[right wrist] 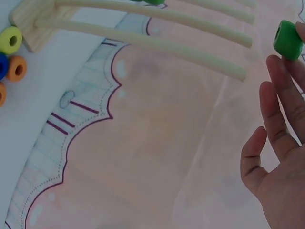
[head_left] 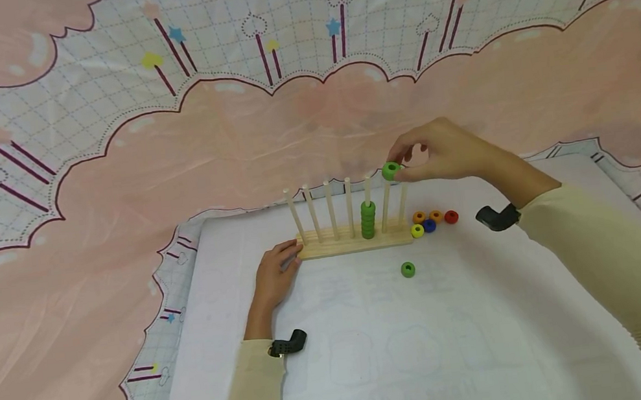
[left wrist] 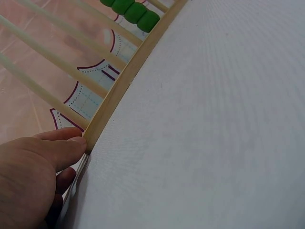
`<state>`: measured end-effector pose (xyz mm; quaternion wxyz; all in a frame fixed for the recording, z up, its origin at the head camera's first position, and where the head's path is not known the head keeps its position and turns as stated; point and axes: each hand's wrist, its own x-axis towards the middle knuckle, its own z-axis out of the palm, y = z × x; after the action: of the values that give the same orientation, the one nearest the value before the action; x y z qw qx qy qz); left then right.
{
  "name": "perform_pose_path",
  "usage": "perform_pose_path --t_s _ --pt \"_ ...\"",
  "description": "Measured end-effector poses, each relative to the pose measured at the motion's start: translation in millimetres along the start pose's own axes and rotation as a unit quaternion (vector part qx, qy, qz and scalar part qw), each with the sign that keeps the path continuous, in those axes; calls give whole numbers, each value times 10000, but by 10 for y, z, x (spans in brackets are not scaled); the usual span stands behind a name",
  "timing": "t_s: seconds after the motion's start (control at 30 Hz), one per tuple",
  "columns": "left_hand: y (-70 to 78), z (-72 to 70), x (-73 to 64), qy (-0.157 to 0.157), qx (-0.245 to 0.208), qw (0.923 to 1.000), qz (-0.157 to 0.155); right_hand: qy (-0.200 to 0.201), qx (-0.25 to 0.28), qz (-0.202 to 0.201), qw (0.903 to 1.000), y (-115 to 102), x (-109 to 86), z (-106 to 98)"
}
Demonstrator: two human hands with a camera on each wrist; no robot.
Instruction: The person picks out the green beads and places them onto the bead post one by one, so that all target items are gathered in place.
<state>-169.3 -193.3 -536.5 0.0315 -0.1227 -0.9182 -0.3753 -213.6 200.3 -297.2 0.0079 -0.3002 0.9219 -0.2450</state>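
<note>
A wooden peg rack [head_left: 331, 249] with several upright pegs stands on the white sheet. A stack of green beads [head_left: 367, 220] sits on one of its pegs, right of the middle. At the rack's left end my left hand [head_left: 274, 273] holds the base between thumb and fingers, also seen in the left wrist view. Above the pegs on the right, my right hand [head_left: 441, 151] pinches a green bead [right wrist: 288, 42] between thumb and fingertips, close to the peg tops. In the right wrist view its other fingers are spread.
Yellow, blue, orange and red beads [head_left: 451, 217] lie together by the rack's right end. Another green bead [head_left: 404, 272] lies in front of it. The white sheet [head_left: 373, 364] covers part of a pink patterned cloth [head_left: 127, 259]. Each wrist wears a black device [head_left: 498, 218].
</note>
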Motion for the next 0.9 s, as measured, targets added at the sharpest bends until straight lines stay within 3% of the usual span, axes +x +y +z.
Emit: perform_pose_path --t_s 0.47,0.9 --pt "6 4 0 27 6 10000 21 -169 412 20 9990 -46 315 178" --pt "-3 9 7 1 -38 10000 13 -479 536 -196 9972 22 414 336"
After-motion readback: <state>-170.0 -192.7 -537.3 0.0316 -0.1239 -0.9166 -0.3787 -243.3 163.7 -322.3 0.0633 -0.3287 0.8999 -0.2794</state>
